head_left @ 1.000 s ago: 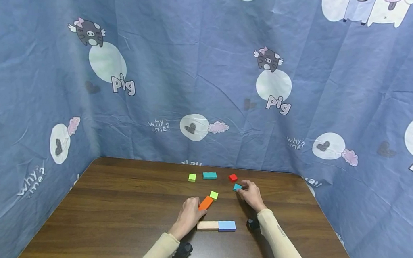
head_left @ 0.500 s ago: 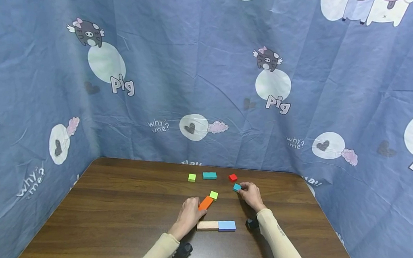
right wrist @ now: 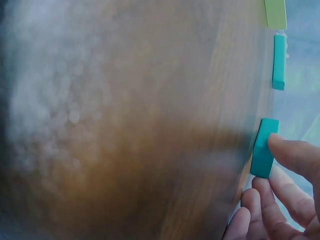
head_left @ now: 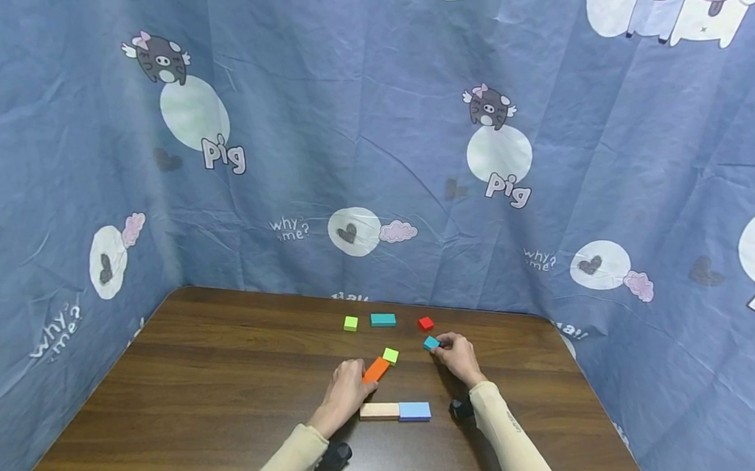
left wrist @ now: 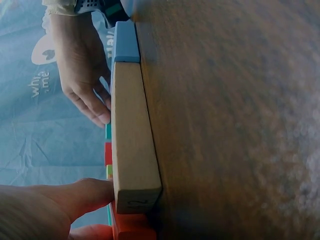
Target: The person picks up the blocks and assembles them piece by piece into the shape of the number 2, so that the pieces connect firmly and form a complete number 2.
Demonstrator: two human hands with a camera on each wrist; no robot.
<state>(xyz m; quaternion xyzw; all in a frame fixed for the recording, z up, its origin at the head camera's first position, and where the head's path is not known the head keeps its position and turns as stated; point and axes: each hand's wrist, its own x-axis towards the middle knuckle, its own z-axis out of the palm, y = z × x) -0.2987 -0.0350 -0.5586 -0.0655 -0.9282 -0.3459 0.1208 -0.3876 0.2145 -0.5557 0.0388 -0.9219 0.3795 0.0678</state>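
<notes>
In the head view my left hand (head_left: 345, 392) grips the orange block (head_left: 376, 370), whose far end meets a lime-green block (head_left: 391, 356). The thumb of that hand shows in the left wrist view beside the orange block (left wrist: 134, 227). My right hand (head_left: 460, 356) pinches a small teal block (head_left: 431, 343) at the table surface. Seen from the right wrist, thumb and fingers hold this teal block (right wrist: 265, 149) by its edges. Just beyond it lies a red block (head_left: 427, 324). A plain wooden block (head_left: 379, 411) and a light blue block (head_left: 414, 411) lie end to end nearer me.
Toward the back of the brown table (head_left: 230, 395) lie another lime-green block (head_left: 351, 324) and a longer teal block (head_left: 383, 320). A blue patterned cloth (head_left: 345, 157) hangs behind and at both sides of the table.
My right hand has shifted the small teal block slightly to the left. My left hand and the orange block have stayed where they were.
</notes>
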